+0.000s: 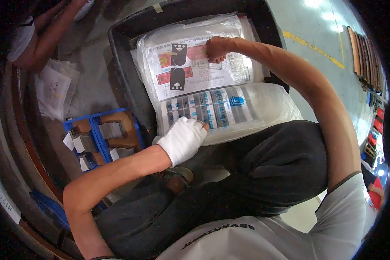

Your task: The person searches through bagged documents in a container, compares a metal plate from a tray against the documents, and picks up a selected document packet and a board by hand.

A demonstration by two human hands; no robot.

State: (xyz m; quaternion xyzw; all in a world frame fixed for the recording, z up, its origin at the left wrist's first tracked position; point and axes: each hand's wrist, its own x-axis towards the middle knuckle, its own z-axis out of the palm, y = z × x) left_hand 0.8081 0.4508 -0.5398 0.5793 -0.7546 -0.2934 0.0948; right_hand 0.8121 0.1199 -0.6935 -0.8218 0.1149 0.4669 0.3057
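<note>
My left hand [184, 139], in a white glove with a bare fingertip showing, rests at the near edge of a clear plastic bag [268, 110]. Its fingers are bent against the plastic, and the bag holds stacked pieces with blue lettering. Bare, my right hand [216, 48] is closed over the upper right of a printed sheet [195, 80]; what its fingers hold, if anything, is hidden. On that sheet lie two dark flat plates, an upper plate [179, 54] and a lower plate [177, 79], each with small cut-outs. More clear plastic surrounds the sheet.
A black bin [125, 69] surrounds the bags. To its left stands a blue divided box [100, 138] with small flat pieces. Plastic-sleeved papers [56, 86] lie farther left. Another person's arm [58, 30] is at the upper left. Brown slats [364, 58] stand at the right.
</note>
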